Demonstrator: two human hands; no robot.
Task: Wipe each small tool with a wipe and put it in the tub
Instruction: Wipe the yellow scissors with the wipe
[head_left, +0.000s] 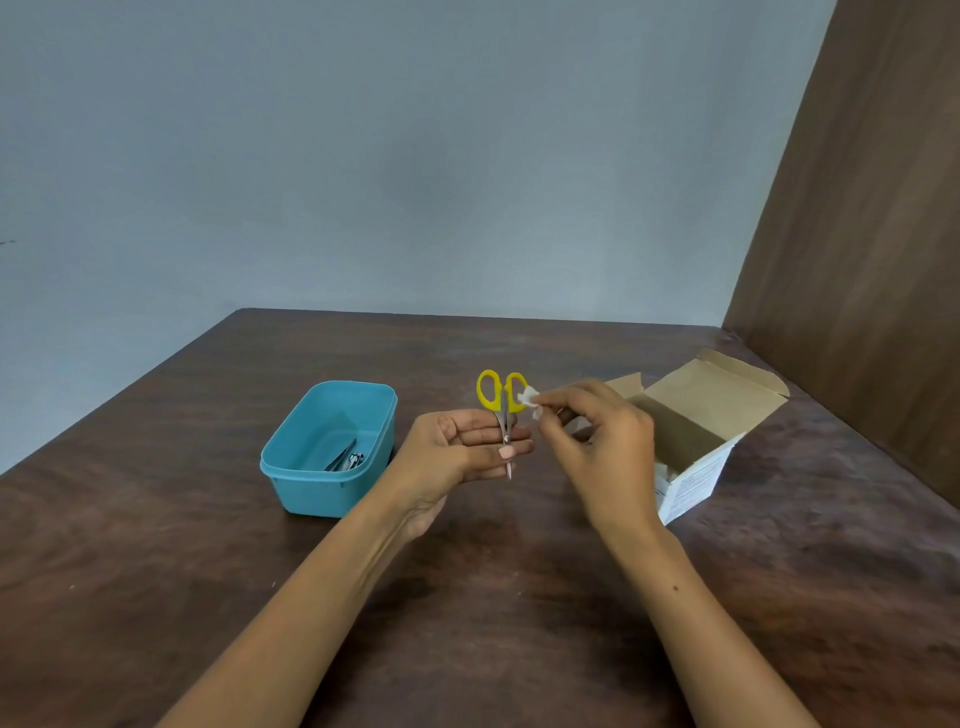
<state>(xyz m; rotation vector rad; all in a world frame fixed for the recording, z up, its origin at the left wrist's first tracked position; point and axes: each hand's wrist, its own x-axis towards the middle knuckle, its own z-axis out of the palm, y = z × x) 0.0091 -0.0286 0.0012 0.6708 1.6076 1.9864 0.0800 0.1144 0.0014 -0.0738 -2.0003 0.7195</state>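
Scissors (503, 410), pinched blade-down in the left hand (457, 452), could slip if the right hand (597, 447), pinching the wipe (531, 400), rubs their yellow handle hard.

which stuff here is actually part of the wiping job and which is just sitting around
Part of the job:
- scissors, yellow handles, held by the left hand
- white wipe, pinched by the right hand at a handle
- blue tub, with metal tools in it
- open cardboard box, likely the wipe supply

Just there:
- wooden table
- wooden panel on the right
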